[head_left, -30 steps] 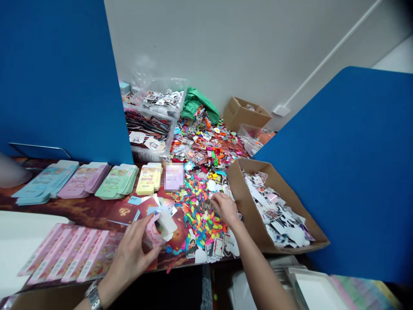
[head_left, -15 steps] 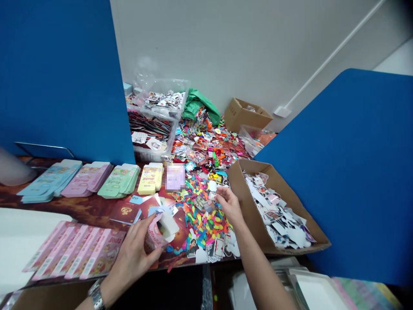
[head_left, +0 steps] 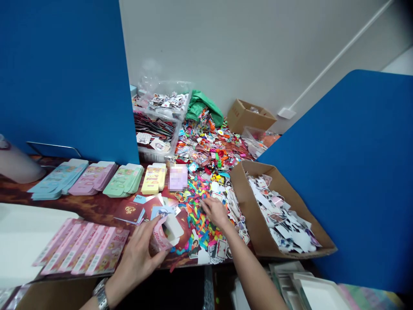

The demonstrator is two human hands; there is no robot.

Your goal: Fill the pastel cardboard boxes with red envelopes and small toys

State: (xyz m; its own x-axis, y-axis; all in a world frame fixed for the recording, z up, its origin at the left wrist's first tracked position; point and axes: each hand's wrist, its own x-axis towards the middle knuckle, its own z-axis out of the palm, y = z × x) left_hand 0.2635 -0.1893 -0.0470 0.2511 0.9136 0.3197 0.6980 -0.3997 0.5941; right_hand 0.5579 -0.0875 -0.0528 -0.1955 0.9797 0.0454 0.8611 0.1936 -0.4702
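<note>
My left hand [head_left: 139,246] is wrapped round a small pink printed carton [head_left: 160,237], thumb and fingers on its sides. The carton's top flap stands up and its mouth is open; what lies inside is mostly dark. My right hand [head_left: 214,211] hovers over a heap of small colourful balloons [head_left: 200,224], its thumb and fingertips drawn together. Whatever is between those fingertips is too small to make out. Just beyond my left hand lie dark red booklets [head_left: 129,212] and loose cards. White die-cut stickers [head_left: 237,206] spread to the right of my right hand.
Closed pink boxes [head_left: 108,249] lean in a row at front left. Behind them are flat carton stacks in blue [head_left: 60,177], purple [head_left: 92,177], green [head_left: 124,180] and yellow [head_left: 153,178]. A cardboard box of stickers [head_left: 241,185] stands right. Blue partitions [head_left: 361,172] flank the table.
My right hand has moved left and slightly down, from the white stickers onto the balloons; the small white sticker at its fingers no longer shows there. My left hand still holds the pink carton.
</note>
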